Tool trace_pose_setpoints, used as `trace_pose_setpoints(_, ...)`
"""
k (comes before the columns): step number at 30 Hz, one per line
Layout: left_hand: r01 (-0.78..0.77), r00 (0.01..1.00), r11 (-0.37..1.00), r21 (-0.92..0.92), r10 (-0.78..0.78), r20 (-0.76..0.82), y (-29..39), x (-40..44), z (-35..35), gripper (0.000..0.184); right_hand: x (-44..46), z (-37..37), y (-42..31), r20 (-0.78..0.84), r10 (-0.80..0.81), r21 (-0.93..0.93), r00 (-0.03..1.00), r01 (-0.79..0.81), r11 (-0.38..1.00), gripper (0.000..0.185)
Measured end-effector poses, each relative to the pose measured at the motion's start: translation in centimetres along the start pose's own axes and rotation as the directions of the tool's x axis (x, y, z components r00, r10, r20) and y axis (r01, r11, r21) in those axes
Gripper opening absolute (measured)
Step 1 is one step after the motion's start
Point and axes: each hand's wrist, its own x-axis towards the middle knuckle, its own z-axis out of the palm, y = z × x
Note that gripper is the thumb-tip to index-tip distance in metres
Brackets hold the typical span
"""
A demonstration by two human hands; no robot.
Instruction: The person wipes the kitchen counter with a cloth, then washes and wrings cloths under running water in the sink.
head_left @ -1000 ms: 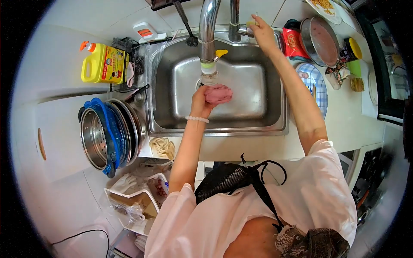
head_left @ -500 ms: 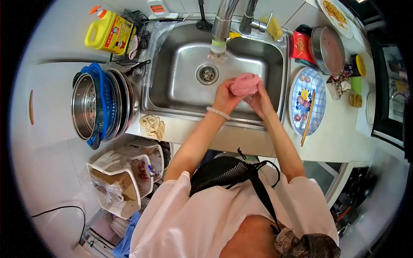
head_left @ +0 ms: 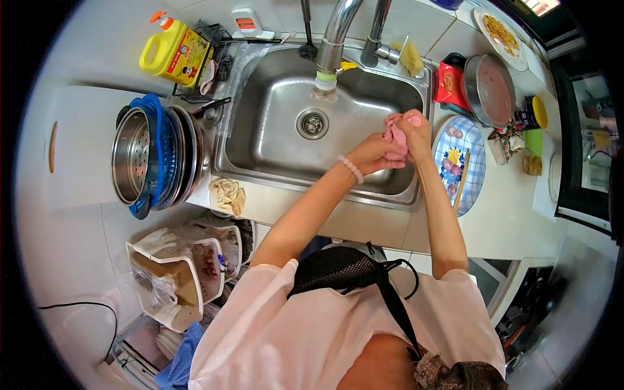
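A pink cloth (head_left: 396, 140) is bunched and squeezed between my two hands over the right side of the steel sink (head_left: 273, 123). My left hand (head_left: 376, 155), with a beaded bracelet at the wrist, grips its lower left part. Wrapped round the upper right end is my right hand (head_left: 417, 132). Fingers hide much of the cloth. Left of my hands, the faucet (head_left: 327, 68) points down into the basin, with water at its outlet. The drain (head_left: 312, 124) lies below it.
Stacked steel pots and a blue colander (head_left: 156, 156) stand left of the sink. A crumpled beige cloth (head_left: 227, 196) lies on the front counter. To the right are a checked oval tray (head_left: 478, 166) with chopsticks (head_left: 463, 182) and a steel pan (head_left: 491, 91). A yellow detergent jug (head_left: 179, 52) stands back left.
Both hands have moved right with the pink cloth, towards the sink's right edge. The cloth is now more tightly twisted and more covered by my fingers. The view has shifted slightly.
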Motion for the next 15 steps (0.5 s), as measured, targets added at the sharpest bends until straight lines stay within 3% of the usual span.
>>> trace_pose_setpoints(2, -0.008, 1.000, 0.998, 0.067, 0.008, 0.002, -0.1, 1.2, 0.6, 0.030, 1.1, -0.5, -0.8, -0.059, 0.002, -0.168, 0.998, -0.011, 0.986, 0.006)
trace_pose_setpoints(3, -0.012, 1.000, 0.998, 0.056, 0.012, -0.001, -0.2, 1.9, 0.8, 0.030, 1.7, -0.5, -1.1, -0.123, -0.064, -0.402, 0.990, 0.009, 0.915, 0.006)
trace_pose_setpoints(4, -0.031, 0.999, 0.987, 0.160, 0.037, -0.036, 0.0, 2.8, 1.0, 0.028, 2.4, -0.6, -1.5, -0.118, -0.052, -0.408, 0.992, 0.000, 0.913, 0.006)
trace_pose_setpoints(5, -0.044, 0.995, 0.964, 0.261, 0.064, -0.070, 0.1, 3.6, 1.1, 0.025, 3.1, -0.7, -1.9, -0.078, -0.117, -0.523, 0.990, 0.059, 0.850, 0.008)
trace_pose_setpoints(6, -0.045, 0.995, 0.969, 0.244, 0.065, -0.077, 0.3, 3.9, 1.6, 0.025, 3.7, -0.9, -2.0, -0.028, -0.172, -0.627, 0.985, 0.116, 0.770, 0.010)
trace_pose_setpoints(7, -0.064, 0.982, 0.928, 0.367, 0.124, -0.144, 0.7, 4.1, 2.2, 0.025, 4.5, -1.3, -2.1, -0.020, -0.151, -0.693, 0.988, 0.095, 0.714, 0.010)
trace_pose_setpoints(8, -0.067, 0.961, 0.874, 0.482, 0.187, -0.204, 1.1, 4.5, 2.8, 0.024, 5.7, -1.9, -2.2, -0.016, -0.132, -0.699, 0.991, 0.083, 0.710, 0.010)
trace_pose_setpoints(10, -0.014, 0.934, 0.777, 0.629, 0.234, -0.269, 0.8, 6.6, 2.2, 0.027, 7.2, -3.5, -1.4, 0.058, -0.175, -0.869, 0.983, 0.136, 0.476, 0.016)
trace_pose_setpoints(12, -0.101, 0.769, 0.401, 0.910, 0.612, -0.184, 0.3, 8.6, 1.8, 0.030, 7.7, -2.9, -1.7, 0.110, -0.302, -0.929, 0.947, 0.206, 0.307, 0.022)
trace_pose_setpoints(13, -0.095, 0.768, 0.418, 0.903, 0.608, -0.200, 0.4, 8.8, 1.8, 0.030, 7.8, -2.6, -2.2, 0.094, -0.240, -0.956, 0.966, 0.155, 0.251, 0.024)
trace_pose_setpoints(14, -0.003, 0.753, 0.383, 0.924, 0.609, -0.250, 0.4, 9.0, 1.8, 0.033, 8.1, -2.8, -1.8, 0.092, -0.222, -0.957, 0.971, 0.148, 0.250, 0.024)
trace_pose_setpoints(15, 0.087, 0.733, 0.338, 0.937, 0.616, -0.290, 0.6, 8.9, 1.9, 0.036, 8.7, -2.6, -1.9, 0.085, -0.220, -0.982, 0.972, 0.119, 0.147, 0.025)
